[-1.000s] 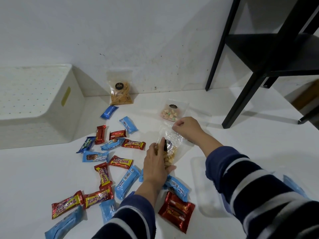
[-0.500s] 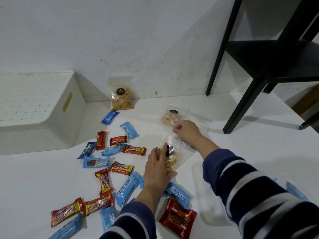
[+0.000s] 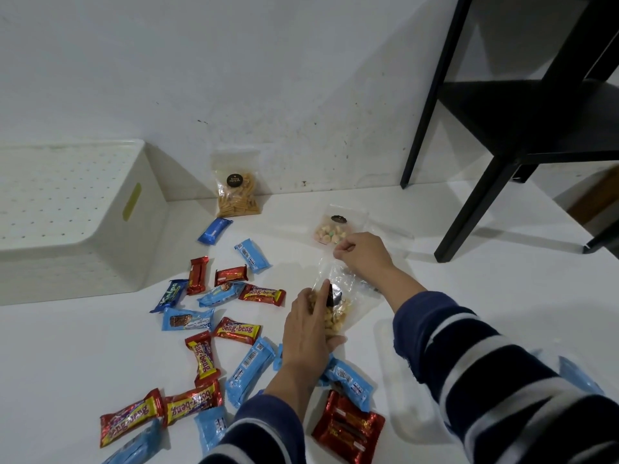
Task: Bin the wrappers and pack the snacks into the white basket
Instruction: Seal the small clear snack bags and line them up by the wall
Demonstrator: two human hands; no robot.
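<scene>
Both hands are on a clear bag of pale puffed snacks (image 3: 335,306) lying near the middle of the white floor: the left hand (image 3: 310,333) lies over its filled lower end with fingers curled round it, while the right hand (image 3: 363,252) pinches the empty top edge between thumb and fingertips. The step in hand looks like picking up this bag to pack it. The white basket (image 3: 83,222) stands against the wall at the far left, apparently turned bottom-up, so it would likely need righting first. The next move calls for lifting the bag level and carrying it left over the scattered Beng-Beng bars (image 3: 237,330) and blue wafer packets (image 3: 249,371).
</scene>
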